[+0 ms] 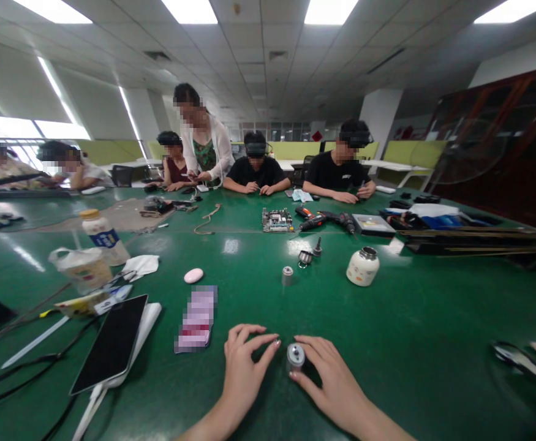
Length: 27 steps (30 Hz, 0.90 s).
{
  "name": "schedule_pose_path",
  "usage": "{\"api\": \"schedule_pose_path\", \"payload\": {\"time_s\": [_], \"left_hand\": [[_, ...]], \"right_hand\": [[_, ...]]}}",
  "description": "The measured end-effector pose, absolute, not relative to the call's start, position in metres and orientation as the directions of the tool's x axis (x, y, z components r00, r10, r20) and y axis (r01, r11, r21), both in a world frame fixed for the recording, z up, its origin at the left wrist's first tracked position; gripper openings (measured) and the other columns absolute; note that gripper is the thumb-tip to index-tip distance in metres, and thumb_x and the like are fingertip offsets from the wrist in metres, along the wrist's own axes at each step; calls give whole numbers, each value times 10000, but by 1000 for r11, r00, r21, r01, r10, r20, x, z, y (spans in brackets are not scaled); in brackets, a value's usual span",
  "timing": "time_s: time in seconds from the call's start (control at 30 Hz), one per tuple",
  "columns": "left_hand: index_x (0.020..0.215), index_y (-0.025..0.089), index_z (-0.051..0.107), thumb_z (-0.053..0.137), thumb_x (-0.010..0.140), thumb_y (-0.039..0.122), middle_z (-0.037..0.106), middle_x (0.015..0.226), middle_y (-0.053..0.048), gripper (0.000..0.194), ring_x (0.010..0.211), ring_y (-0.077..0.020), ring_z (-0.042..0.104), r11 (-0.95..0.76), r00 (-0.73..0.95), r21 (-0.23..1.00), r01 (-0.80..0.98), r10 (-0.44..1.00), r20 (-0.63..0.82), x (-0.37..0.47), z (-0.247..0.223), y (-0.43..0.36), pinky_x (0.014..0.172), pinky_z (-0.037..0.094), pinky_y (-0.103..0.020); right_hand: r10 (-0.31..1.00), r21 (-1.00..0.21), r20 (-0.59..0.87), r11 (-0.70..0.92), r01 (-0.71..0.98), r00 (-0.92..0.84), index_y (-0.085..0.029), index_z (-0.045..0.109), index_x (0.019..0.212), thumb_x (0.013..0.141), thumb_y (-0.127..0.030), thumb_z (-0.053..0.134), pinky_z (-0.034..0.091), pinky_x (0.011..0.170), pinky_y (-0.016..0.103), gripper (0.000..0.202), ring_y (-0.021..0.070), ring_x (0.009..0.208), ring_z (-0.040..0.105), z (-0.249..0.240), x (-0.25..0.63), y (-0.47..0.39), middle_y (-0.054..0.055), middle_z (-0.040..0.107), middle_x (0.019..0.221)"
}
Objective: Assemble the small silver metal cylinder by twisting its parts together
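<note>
A small silver metal cylinder [296,359] with a round top stands on the green table, near its front edge. The thumb and fingers of my right hand [325,373] curve around it from the right. Just left of the cylinder is my left hand [247,361], its thumb and index fingertips close together; whatever is between them is too small to make out. Farther forward stands a second silver cylinder [287,275], with a dark metal fitting [304,258] and a small pointed part [317,247] behind it.
Left are a pink-purple phone [197,318], a pink oval object [193,275], a black-screened tablet [111,343] with cables, and a bottle [105,237]. A cream jar [362,267] stands right. A circuit board [277,220] and power drills [325,220] lie ahead; people sit across the table.
</note>
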<state>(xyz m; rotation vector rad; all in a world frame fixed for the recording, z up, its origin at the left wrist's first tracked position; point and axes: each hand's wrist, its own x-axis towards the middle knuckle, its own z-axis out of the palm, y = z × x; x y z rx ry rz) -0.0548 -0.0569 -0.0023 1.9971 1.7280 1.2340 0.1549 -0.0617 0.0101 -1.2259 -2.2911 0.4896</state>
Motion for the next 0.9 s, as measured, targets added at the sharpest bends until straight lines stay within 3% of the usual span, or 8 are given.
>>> {"api": "schedule_pose_path", "payload": {"time_s": [0.13, 0.33, 0.43, 0.9], "left_hand": [[945, 316, 771, 698, 833, 344, 694, 977, -48, 136, 1009, -262, 548, -278, -39, 687, 672, 912, 407, -60, 2, -58, 917, 455, -477], [931, 297, 772, 667, 843, 429, 721, 876, -37, 189, 883, -233, 621, -274, 2, 715, 643, 935, 356, -91, 5, -85, 821, 518, -385], [955, 283, 762, 628, 862, 464, 726, 909, -41, 244, 885, -235, 631, -212, -104, 737, 642, 928, 358, -100, -1, -103, 828, 515, -385], [927, 288, 762, 637, 875, 403, 723, 830, -22, 178, 826, -210, 641, -238, -44, 697, 676, 932, 361, -88, -2, -110, 770, 518, -325]], "right_hand": [[842, -520, 248, 532, 668, -479, -203, 594, 1218, 900, -379, 606, 415, 1035, 457, 364, 281, 1187, 539, 12, 154, -62, 103, 614, 1280], [839, -519, 256, 538, 664, -480, -215, 599, 1205, 901, -400, 601, 419, 1034, 462, 356, 283, 1189, 541, 14, 154, -62, 99, 615, 1281], [843, -515, 264, 534, 670, -469, -212, 602, 1203, 884, -410, 625, 425, 1029, 463, 376, 286, 1183, 546, 14, 154, -63, 100, 618, 1276], [824, -433, 321, 566, 702, -466, -226, 640, 1166, 881, -427, 616, 488, 1000, 469, 350, 283, 1159, 601, 11, 155, -63, 91, 655, 1251]]}}
